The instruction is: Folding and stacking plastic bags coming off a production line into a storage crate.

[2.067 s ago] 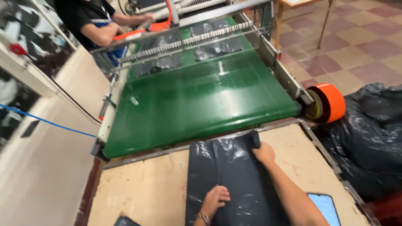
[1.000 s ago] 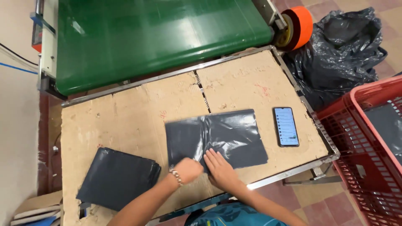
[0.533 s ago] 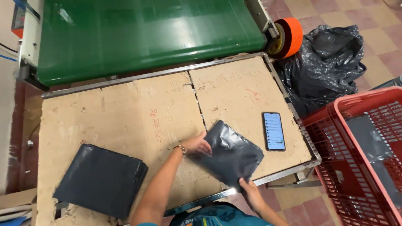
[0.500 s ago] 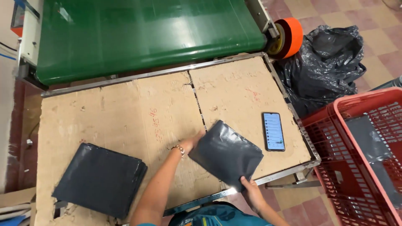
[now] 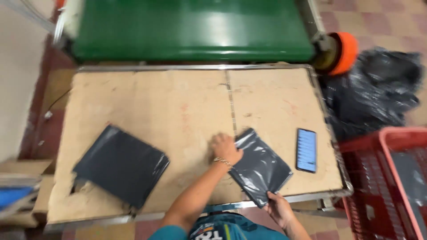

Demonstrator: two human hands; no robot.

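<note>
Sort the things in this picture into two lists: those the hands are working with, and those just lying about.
In use:
- left hand, pressing on the folded dark bag
- right hand, gripping that bag's near corner
- work table under it

Lying about:
- stack of dark bags on the table's left
- phone
- red basket
- green conveyor belt
- heap of black plastic

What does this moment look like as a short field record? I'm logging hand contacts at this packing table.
left hand: flat on upper corner of folded dark plastic bag
right hand: grip pinching the bag's near edge at the table rim
table: worn board top, metal frame
other bags: folded dark stack, left side
phone: screen lit, right of the bag, apart from it
beyond: green conveyor belt
right: red basket
</note>
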